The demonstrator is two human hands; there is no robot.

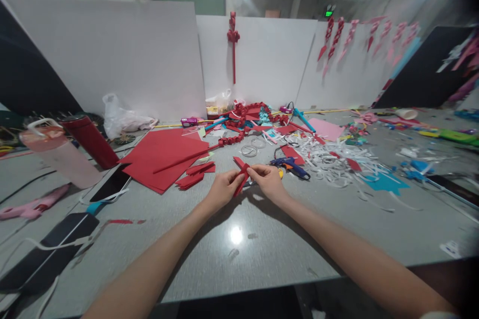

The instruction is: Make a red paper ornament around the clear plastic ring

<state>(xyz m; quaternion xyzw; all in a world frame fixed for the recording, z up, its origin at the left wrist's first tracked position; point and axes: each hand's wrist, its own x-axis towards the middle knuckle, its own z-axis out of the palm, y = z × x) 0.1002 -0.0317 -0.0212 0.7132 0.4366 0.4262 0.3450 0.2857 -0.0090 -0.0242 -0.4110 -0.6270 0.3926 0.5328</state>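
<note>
Between my two hands is a folded red paper strip [240, 163], held above the middle of the table. My left hand [223, 187] is closed, its thumb and fingers pinching the strip from the left. From the other side my right hand [268, 182] pinches the same strip near its upper part. Just left of my hands lies a small stack of cut red paper strips [194, 175]. Beyond it are large red paper sheets [164, 154], with a thin red stick [183, 158] across them. To the right of my right hand rests a blue glue gun [294, 167].
White paper scraps [333, 157] spread over the right side. A pink bottle [62, 154], a red tumbler [90, 140] and a dark phone [110, 184] stand or lie at left. White boards [258, 60] with hanging paper decorations [233, 37] line the back.
</note>
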